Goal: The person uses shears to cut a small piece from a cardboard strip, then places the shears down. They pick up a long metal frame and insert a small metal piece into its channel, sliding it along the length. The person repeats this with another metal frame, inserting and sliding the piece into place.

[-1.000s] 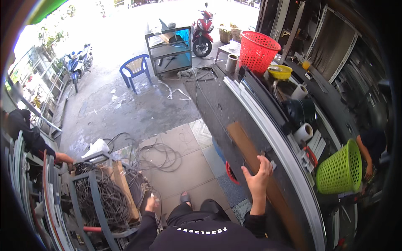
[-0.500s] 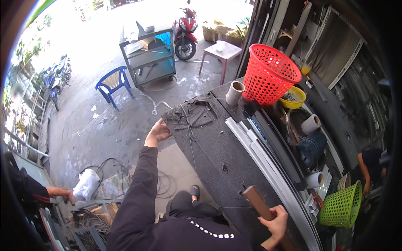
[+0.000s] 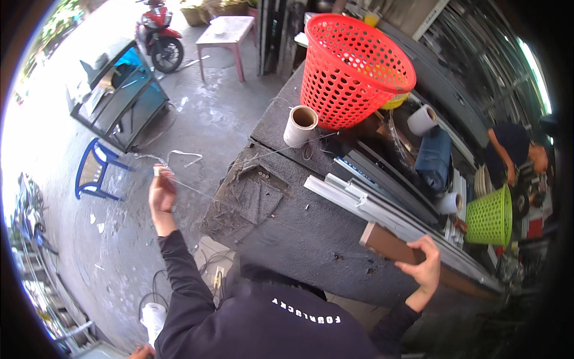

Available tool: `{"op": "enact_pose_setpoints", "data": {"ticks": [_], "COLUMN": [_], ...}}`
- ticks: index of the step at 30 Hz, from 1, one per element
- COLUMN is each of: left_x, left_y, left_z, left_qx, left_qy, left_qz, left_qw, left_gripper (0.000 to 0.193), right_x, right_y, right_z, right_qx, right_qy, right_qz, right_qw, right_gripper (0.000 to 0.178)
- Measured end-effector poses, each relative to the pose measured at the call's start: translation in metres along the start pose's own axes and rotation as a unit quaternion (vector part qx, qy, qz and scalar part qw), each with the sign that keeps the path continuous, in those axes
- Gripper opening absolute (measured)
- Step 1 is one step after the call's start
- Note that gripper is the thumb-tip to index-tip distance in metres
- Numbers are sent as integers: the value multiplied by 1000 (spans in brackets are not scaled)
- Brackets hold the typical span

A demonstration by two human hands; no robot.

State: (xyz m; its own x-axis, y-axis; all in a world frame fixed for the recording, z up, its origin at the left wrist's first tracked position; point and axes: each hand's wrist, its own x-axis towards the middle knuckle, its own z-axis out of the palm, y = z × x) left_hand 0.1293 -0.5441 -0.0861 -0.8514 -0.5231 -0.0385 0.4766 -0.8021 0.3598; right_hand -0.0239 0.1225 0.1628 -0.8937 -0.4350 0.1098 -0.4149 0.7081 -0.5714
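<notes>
My right hand [image 3: 423,263] grips a long brown rectangular bar [image 3: 388,242] near its end, thumb and fingers on either side. The bar lies tilted over the dark padded worktable [image 3: 299,230], beside pale metal profiles [image 3: 353,200]. Beyond the table's left corner, my left hand [image 3: 162,198] is raised, its fingertips pinched together. A thin cord [image 3: 194,188] runs from those fingertips toward the table; a small whitish bit shows at the tips, too blurred to name. A white roll with a brown core [image 3: 297,128] stands upright on the table's far part.
A red perforated basket [image 3: 353,78] stands behind the roll. Dark profiles, more rolls and a green basket [image 3: 490,216] are at the right, near another person [image 3: 508,149]. A blue chair [image 3: 98,170], a metal cart [image 3: 122,96], a small table [image 3: 226,33] and a red motorbike [image 3: 158,39] stand beyond.
My left hand has left the table's corner and risen outward, now with the cord at its fingertips. My right hand still holds the brown bar, which lies at a flatter angle. The view has turned right.
</notes>
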Motion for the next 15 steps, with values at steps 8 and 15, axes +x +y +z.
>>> {"op": "enact_pose_setpoints", "data": {"ticks": [8,15], "left_x": [123,142], "left_y": [153,83], "left_z": [-49,-220], "left_qx": [37,420], "left_qy": [190,173], "left_qz": [163,209], "left_qw": [967,866], "left_gripper": [47,45], "right_x": [40,18], "right_y": [-39,-33], "right_z": [68,137], "right_qx": [15,-54], "right_qy": [-21,-11], "right_qz": [11,66], "right_qw": [1000,996], "right_gripper": [44,49]}}
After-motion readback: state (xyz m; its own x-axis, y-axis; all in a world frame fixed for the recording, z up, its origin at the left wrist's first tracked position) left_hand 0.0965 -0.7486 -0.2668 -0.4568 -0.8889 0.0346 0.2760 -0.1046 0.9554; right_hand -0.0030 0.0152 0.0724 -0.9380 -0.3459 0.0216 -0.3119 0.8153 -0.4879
